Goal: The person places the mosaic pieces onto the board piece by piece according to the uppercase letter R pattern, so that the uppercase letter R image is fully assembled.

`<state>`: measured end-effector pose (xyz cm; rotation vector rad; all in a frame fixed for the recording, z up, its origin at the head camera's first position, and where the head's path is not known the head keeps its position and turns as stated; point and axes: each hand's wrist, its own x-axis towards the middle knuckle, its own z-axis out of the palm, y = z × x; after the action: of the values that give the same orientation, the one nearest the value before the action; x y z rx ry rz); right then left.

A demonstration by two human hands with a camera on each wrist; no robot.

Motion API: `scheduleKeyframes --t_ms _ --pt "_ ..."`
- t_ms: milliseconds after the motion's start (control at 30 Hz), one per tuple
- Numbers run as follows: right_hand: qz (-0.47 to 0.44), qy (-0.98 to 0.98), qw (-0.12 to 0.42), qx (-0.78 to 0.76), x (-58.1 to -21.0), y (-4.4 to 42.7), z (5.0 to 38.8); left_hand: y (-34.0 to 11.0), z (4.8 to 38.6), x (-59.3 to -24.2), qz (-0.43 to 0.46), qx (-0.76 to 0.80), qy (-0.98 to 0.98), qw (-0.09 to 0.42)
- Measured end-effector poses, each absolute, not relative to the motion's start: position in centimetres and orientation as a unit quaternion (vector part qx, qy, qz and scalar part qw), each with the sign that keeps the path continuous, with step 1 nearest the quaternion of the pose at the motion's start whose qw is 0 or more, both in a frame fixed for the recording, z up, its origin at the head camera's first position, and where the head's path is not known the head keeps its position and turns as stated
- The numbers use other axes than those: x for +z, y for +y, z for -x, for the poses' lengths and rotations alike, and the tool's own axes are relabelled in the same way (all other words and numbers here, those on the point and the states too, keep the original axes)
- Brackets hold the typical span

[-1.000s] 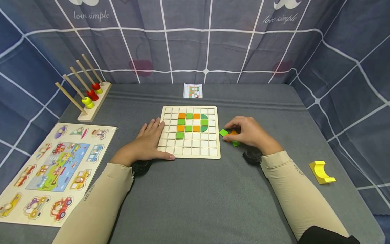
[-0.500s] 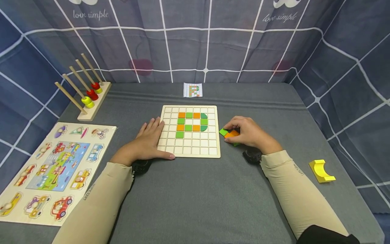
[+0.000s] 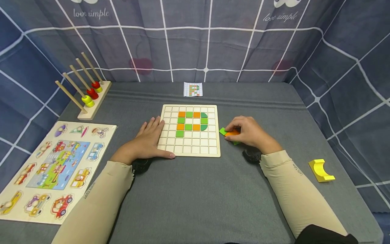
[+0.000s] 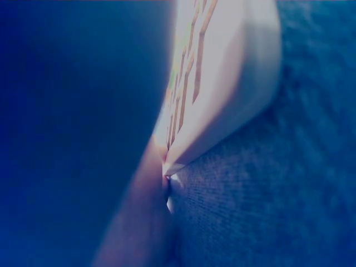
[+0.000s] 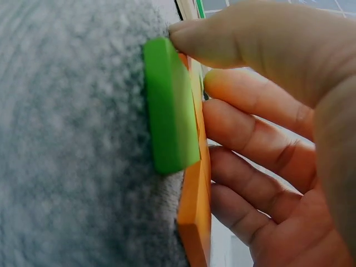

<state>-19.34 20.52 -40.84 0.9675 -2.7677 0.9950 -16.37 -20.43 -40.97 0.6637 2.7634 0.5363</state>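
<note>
A wooden grid board (image 3: 189, 152) lies mid-table, with orange and green square tiles (image 3: 180, 134) and two rounded dark green pieces (image 3: 203, 127) set in its cells. My left hand (image 3: 147, 140) rests on its left edge, fingers spread and thumb along the near corner. To the board's right, my right hand (image 3: 251, 132) has thumb and fingertips on an orange tile (image 3: 232, 133) in a small pile. A bright green tile (image 3: 222, 131) juts out at the left. In the right wrist view another green tile (image 5: 169, 105) lies beneath the thumb; the hand hides part of the pile.
Behind the board lies a printed pattern card (image 3: 193, 89). A peg stand (image 3: 102, 95) with red and yellow beads stands back left, a vehicle puzzle board (image 3: 100, 150) lies at left, and a yellow curved block (image 3: 321, 171) sits at right.
The orange tile has shifted slightly under my right fingers and shows more between thumb and fingertips. My left hand and the board stay put.
</note>
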Motion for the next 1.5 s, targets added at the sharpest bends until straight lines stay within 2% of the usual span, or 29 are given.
scheduleKeyframes --t_ms 1500 --pt "-0.288 -0.887 0.066 0.356 -40.43 20.04 18.87 -20.30 16.25 -40.61 -0.228 0.182 0.949 0.119"
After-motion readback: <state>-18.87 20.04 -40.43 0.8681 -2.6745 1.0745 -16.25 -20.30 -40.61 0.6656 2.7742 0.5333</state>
